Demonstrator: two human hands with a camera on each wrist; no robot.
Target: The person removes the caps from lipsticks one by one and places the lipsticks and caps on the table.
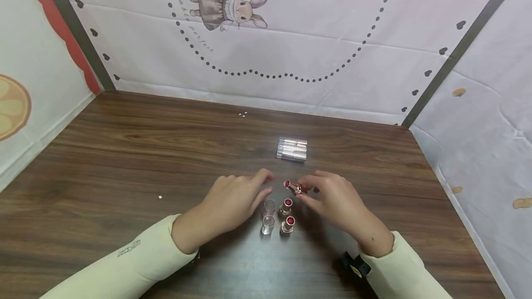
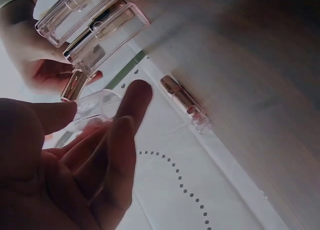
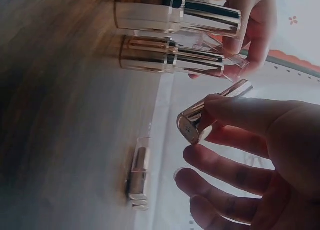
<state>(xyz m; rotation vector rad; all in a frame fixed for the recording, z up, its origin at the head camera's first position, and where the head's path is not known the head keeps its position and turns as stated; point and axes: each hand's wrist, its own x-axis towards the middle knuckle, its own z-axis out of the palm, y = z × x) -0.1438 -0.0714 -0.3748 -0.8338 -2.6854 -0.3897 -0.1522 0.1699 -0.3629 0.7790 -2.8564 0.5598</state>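
Note:
My right hand (image 1: 332, 193) pinches a rose-gold lipstick (image 3: 190, 121) by its base, tilted, its red tip toward the left hand. My left hand (image 1: 232, 200) holds a clear lipstick cap (image 2: 95, 107) between thumb and fingers; the cap barely shows from above. Two uncapped lipsticks, a nearer one (image 1: 287, 225) and a farther one (image 1: 285, 207), stand upright below the hands with red tips up. Just left of them stand two clear caps, one nearer (image 1: 268, 226) and one farther (image 1: 269, 207).
Several capped lipsticks (image 1: 292, 149) lie side by side on the dark wooden table (image 1: 166, 151), beyond the hands. Small white bits (image 1: 243, 114) lie near the back edge, another white bit (image 1: 160, 197) at the left. Printed white cloth (image 1: 291, 50) closes the back and sides.

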